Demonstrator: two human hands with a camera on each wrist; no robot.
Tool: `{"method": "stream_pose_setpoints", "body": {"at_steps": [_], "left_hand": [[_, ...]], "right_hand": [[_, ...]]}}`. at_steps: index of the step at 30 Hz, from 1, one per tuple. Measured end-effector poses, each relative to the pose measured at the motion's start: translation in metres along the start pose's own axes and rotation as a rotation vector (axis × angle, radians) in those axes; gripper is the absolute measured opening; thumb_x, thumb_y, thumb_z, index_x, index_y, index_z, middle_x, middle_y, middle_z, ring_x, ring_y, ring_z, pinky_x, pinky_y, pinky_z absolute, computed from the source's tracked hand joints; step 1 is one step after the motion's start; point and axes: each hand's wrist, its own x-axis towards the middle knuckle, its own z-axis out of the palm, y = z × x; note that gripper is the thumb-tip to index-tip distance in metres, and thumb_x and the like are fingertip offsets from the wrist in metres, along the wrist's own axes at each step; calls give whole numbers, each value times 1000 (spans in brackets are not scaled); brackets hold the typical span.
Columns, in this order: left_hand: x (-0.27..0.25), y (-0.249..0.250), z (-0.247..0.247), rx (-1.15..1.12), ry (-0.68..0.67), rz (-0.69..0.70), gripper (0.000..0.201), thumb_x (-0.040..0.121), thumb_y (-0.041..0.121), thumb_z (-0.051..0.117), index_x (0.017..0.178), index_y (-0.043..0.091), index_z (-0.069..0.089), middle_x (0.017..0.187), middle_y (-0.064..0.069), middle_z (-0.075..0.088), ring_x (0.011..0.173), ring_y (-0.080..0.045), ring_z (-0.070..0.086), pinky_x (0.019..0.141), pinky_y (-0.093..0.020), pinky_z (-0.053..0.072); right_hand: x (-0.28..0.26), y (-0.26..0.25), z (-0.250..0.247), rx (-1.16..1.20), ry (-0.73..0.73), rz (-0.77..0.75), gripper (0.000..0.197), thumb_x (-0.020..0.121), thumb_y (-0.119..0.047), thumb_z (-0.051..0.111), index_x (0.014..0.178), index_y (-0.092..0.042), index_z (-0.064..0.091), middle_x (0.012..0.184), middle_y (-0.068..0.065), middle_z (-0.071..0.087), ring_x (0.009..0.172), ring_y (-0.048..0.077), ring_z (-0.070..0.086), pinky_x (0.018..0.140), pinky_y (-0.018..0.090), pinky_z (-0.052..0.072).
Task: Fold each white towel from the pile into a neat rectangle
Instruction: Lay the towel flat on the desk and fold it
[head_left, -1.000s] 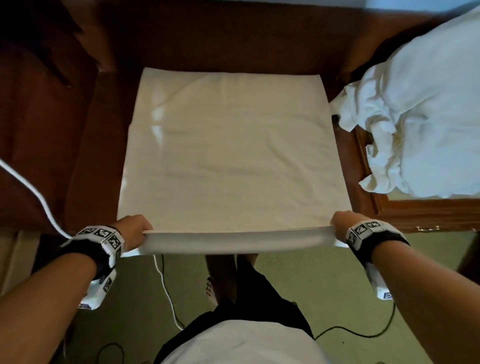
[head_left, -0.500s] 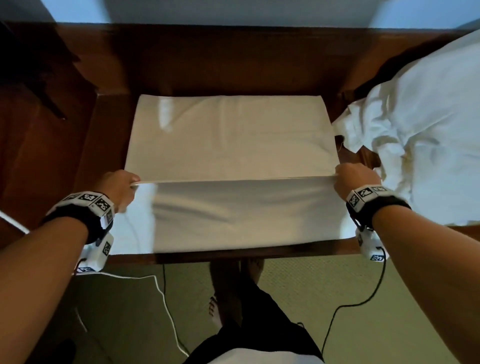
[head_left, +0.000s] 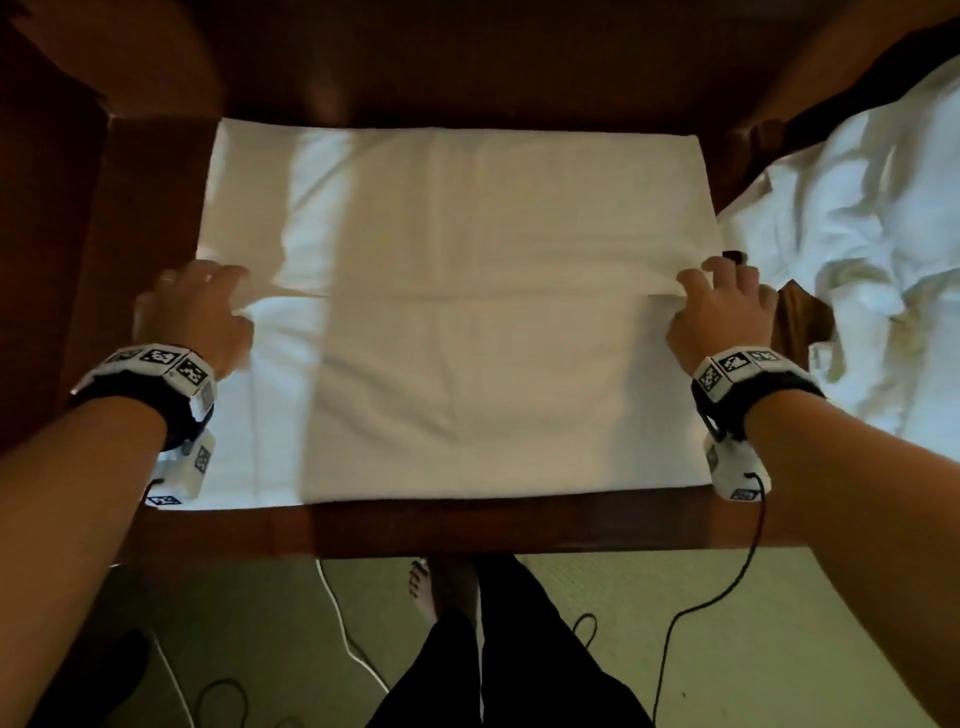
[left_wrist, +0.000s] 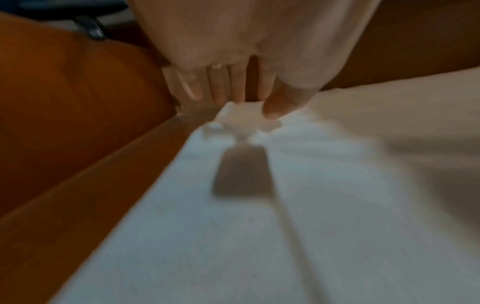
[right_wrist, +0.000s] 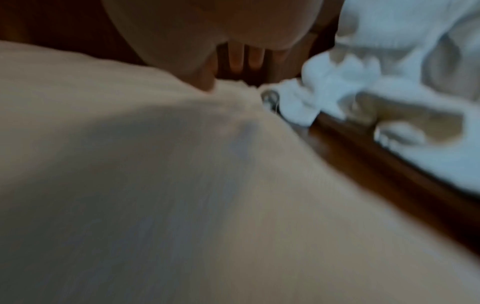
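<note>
nearest, the folded half of the white towel (head_left: 457, 364) lies on the wooden table (head_left: 467, 525), its fold along the near edge. midway up, the left hand (head_left: 195, 312) and right hand (head_left: 719, 312) each pinch a corner of the carried edge between thumb and fingers (the wrist views are blurred). beyond, the lower layer reaches the table's back. to fold well, i'd judge, square the carried edge before letting go. the pile (head_left: 857, 249) waits to the right.
</note>
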Motion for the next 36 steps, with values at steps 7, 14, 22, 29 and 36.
{"method": "stream_pose_setpoints", "body": {"at_steps": [7,14,22,29,36], "left_hand": [[-110,1,90,30,-142,154,80,92,71,26,160,32,9,169,-3,4,153,-34,8,117,-63,15],[-172,-15,115,67,-181,103,89,87,80,4,160,30,-3,167,-5,-14,153,-36,-2,119,-63,6],[-164,63,125,95,-143,341,87,85,81,21,159,37,9,169,-4,1,153,-39,6,113,-70,13],[-165,59,131,107,-118,284,95,77,91,17,158,42,3,169,2,-6,153,-39,0,115,-69,8],[-163,77,120,41,-116,225,98,75,88,26,159,39,7,169,-1,-3,153,-37,1,115,-67,10]], "right_hand": [[-101,-11,67,146,-210,-109,73,92,-68,15,157,-38,0,166,1,-14,152,29,-8,120,52,5],[-145,-3,77,103,-253,-131,76,90,-73,10,156,-39,-8,163,-2,-25,151,24,-20,121,57,6],[-177,-161,78,141,-121,-572,72,94,-63,37,156,-30,24,166,8,5,153,32,5,114,55,20],[-119,-26,80,36,-192,-269,70,92,-73,12,155,-45,2,166,-4,-10,153,21,-7,120,52,9],[-100,0,60,107,-189,-76,77,91,-70,12,158,-33,5,166,4,-11,153,25,-8,120,54,5]]}}
